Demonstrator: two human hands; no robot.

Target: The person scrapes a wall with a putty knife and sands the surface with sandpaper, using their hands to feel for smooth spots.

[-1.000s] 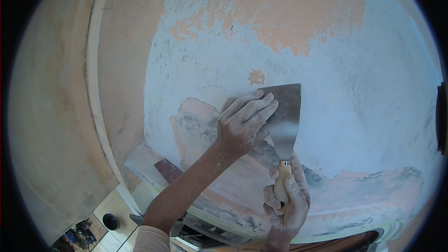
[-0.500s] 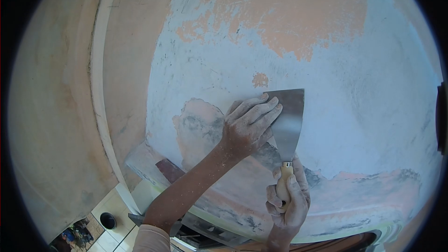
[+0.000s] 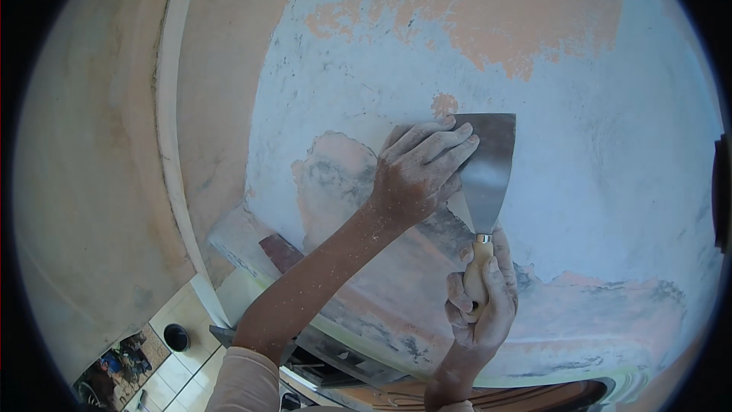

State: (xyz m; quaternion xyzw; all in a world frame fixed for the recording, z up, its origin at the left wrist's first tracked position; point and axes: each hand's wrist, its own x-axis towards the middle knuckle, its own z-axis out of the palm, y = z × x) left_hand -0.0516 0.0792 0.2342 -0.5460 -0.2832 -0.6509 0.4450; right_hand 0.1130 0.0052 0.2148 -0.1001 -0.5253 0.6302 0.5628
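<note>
My right hand (image 3: 488, 297) is wrapped round the wooden handle of a wide scraper (image 3: 492, 172), its steel blade pointing up against the wall. My left hand (image 3: 425, 164) lies with its fingers stretched out, fingertips on the left part of the blade. Pale dust coats both hands. Under and around them is the wall (image 3: 579, 175), covered in whitish filler with rough peach and grey patches. A small peach spot (image 3: 444, 104) shows just above the blade's upper left corner.
A dark red flat piece (image 3: 280, 252) rests on the ledge left of my forearm. Below left, a black bucket (image 3: 177, 337) stands on the tiled floor near a clutter of small items (image 3: 122, 366). A pale vertical trim strip (image 3: 169, 122) runs down the left side.
The whole view has shifted, so wall and hands appear higher and further right. Against the wall, the blade has slid slightly upward, nearer the peach spot. Both hands keep the same hold.
</note>
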